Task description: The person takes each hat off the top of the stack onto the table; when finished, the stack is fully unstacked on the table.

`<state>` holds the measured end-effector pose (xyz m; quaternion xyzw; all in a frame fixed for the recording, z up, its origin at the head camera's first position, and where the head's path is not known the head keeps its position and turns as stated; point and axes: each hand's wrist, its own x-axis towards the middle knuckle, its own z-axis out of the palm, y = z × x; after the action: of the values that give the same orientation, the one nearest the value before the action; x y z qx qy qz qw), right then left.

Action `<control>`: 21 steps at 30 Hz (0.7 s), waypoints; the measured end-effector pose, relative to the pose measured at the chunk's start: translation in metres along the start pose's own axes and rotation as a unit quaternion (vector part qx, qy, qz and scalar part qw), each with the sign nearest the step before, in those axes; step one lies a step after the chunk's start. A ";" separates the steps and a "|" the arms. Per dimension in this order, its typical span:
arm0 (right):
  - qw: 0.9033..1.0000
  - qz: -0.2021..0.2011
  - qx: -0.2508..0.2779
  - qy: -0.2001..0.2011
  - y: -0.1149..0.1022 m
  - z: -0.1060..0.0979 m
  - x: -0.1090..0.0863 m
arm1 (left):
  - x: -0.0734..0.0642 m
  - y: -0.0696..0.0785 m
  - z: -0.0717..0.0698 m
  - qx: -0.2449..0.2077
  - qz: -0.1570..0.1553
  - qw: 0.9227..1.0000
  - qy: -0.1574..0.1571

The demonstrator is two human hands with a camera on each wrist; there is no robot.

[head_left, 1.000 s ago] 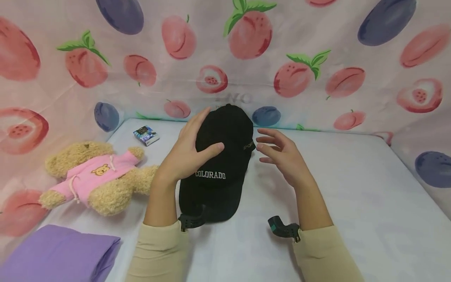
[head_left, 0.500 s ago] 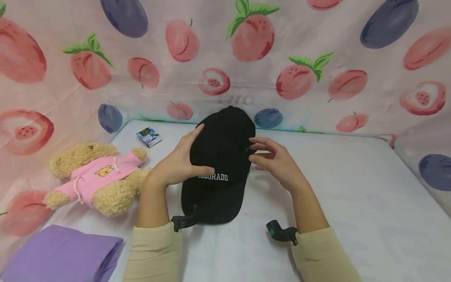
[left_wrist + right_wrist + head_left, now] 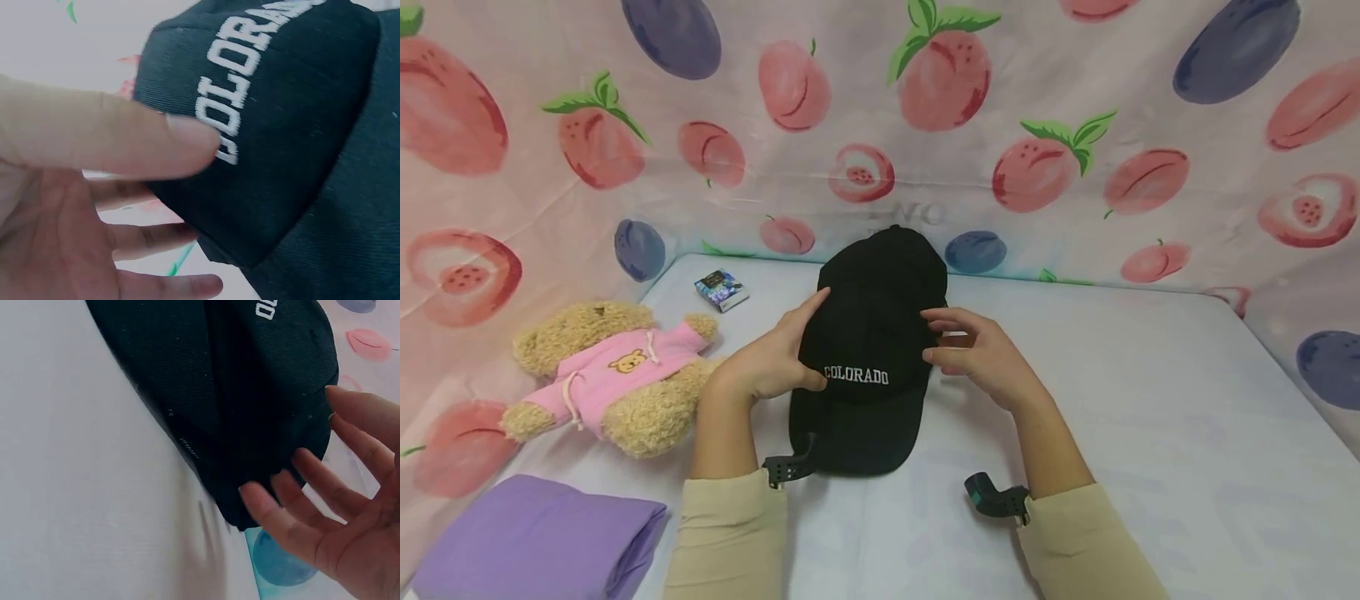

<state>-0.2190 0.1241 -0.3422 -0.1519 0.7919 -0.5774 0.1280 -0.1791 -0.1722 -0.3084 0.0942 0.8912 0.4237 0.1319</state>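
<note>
A black baseball cap (image 3: 876, 325) with white COLORADO lettering sits mid-table, its brim toward me. My left hand (image 3: 767, 354) is at the cap's left side, fingers extended along the edge and thumb by the first letter. In the left wrist view, that thumb overlaps the front of the cap (image 3: 281, 125) while the other fingers reach past its edge. At the cap's right side is my right hand (image 3: 977, 350), fingertips right at the fabric. The right wrist view shows its fingers (image 3: 281, 519) spread and slightly bent over the cap's side.
Left of the cap lies a teddy bear (image 3: 625, 367) in a pink hoodie. Behind it is a small blue-patterned box (image 3: 721, 289), and a folded purple cloth (image 3: 535, 537) lies at the front left. A fruit-print curtain (image 3: 940, 158) borders the white table (image 3: 1112, 400).
My left hand has slid down and left along the cap, its thumb moving off the crown and lettering. My right hand has come left and lower, up to the cap's side.
</note>
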 end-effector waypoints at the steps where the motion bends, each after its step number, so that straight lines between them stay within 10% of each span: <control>1: 1.000 0.007 -0.001 -0.002 0.001 0.001 0.000 | 0.001 0.000 0.001 0.003 -0.004 1.000 0.000; 21: 0.999 0.039 0.012 0.017 0.011 0.016 0.005 | 0.011 -0.004 0.010 0.045 -0.016 0.999 0.013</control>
<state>-0.2188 0.1108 -0.3574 -0.1093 0.7922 -0.5840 0.1393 -0.1864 -0.1649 -0.3194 0.0801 0.9122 0.3825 0.1231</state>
